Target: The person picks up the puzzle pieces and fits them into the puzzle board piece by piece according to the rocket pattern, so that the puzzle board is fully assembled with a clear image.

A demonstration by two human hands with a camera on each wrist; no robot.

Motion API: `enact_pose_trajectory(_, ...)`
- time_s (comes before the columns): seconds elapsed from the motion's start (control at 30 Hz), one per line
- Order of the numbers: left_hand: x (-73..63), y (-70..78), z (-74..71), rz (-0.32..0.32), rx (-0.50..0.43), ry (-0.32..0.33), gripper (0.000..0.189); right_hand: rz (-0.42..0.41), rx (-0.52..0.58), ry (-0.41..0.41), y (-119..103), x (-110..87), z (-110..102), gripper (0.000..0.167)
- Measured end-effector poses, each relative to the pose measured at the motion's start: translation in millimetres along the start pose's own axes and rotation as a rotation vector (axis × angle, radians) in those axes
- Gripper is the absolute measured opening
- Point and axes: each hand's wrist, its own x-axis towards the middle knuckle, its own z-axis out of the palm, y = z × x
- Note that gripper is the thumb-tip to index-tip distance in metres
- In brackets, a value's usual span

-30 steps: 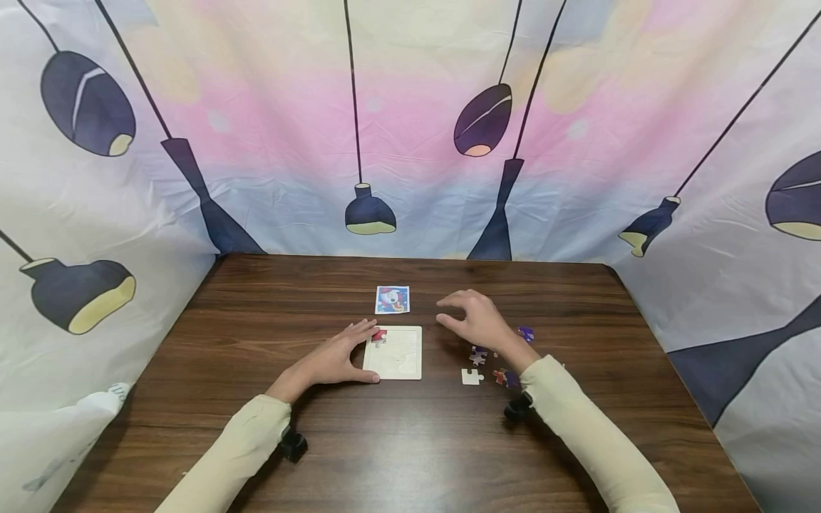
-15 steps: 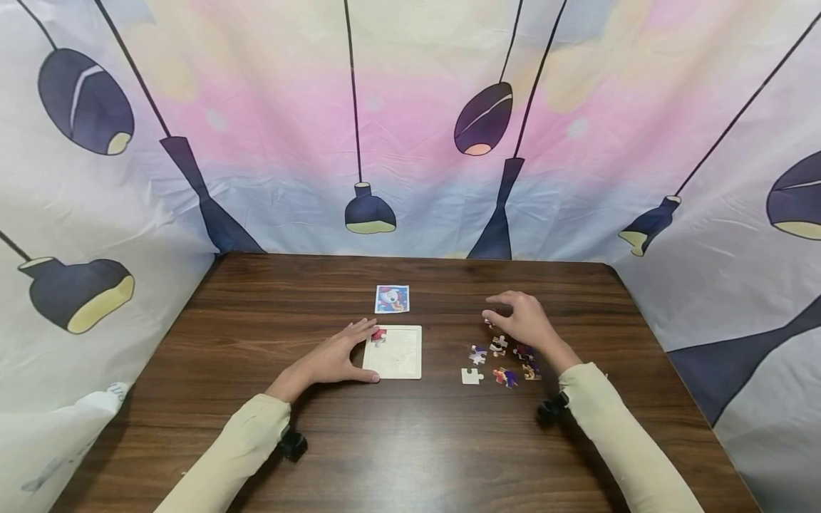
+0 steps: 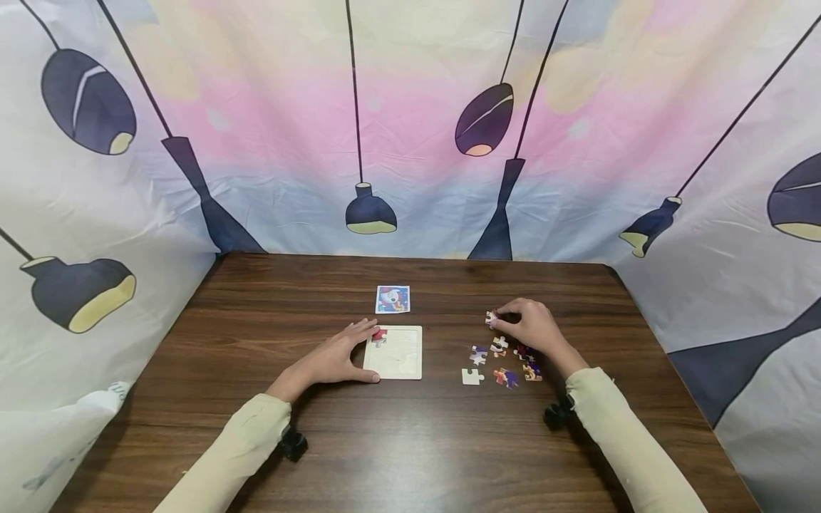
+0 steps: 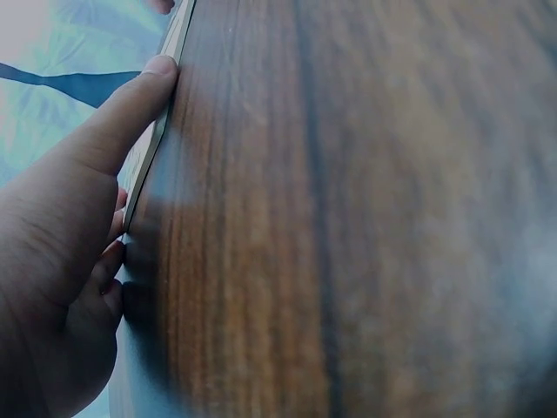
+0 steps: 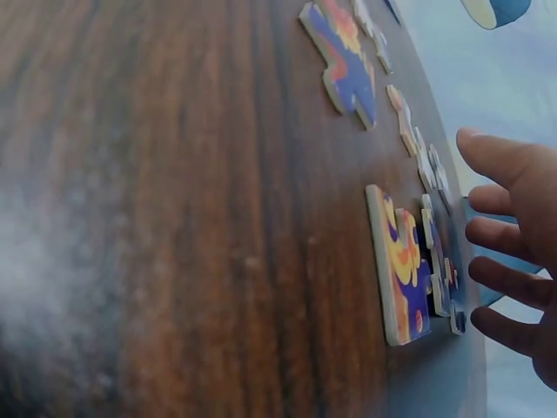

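Note:
At the left edge of a pale square puzzle tray (image 3: pixel 399 358), my left hand (image 3: pixel 333 358) holds it between the thumb on the near side and fingers at the far left corner. A red puzzle piece (image 3: pixel 380 335) lies in that corner of the tray. In the left wrist view the thumb (image 4: pixel 139 104) lies along the tray's edge. My right hand (image 3: pixel 537 328) is at the far side of the loose pieces, thumb and index pinching a pale puzzle piece (image 3: pixel 490 319). The right wrist view shows the right hand's fingers, but the pinched piece is hidden there.
Several loose pieces lie right of the tray, among them a blank white piece (image 3: pixel 472 377), a red-and-purple piece (image 3: pixel 504 377) and a yellow-and-purple piece (image 5: pixel 400 266). A picture card (image 3: pixel 393 299) lies behind the tray. A printed curtain (image 3: pixel 417 128) surrounds the brown table (image 3: pixel 385 442).
My right hand has moved right from beside the tray to the far loose pieces, and its thumb and index have closed on one. The left hand has stayed at the tray.

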Motion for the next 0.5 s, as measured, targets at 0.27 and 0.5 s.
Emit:
enact_pose_trajectory(0.27, 0.1, 0.8, -0.5, -0.008, -0.013, -0.006, 0.110, 0.060, -0.060, -0.029, -3.2, 3.1, 3.7, 0.045)
enact_pose_trajectory(0.5, -0.3, 1.9, -1.0, -0.015, -0.017, -0.004, 0.110, 0.045, -0.095, -0.043, -7.8, 6.0, 5.5, 0.039)
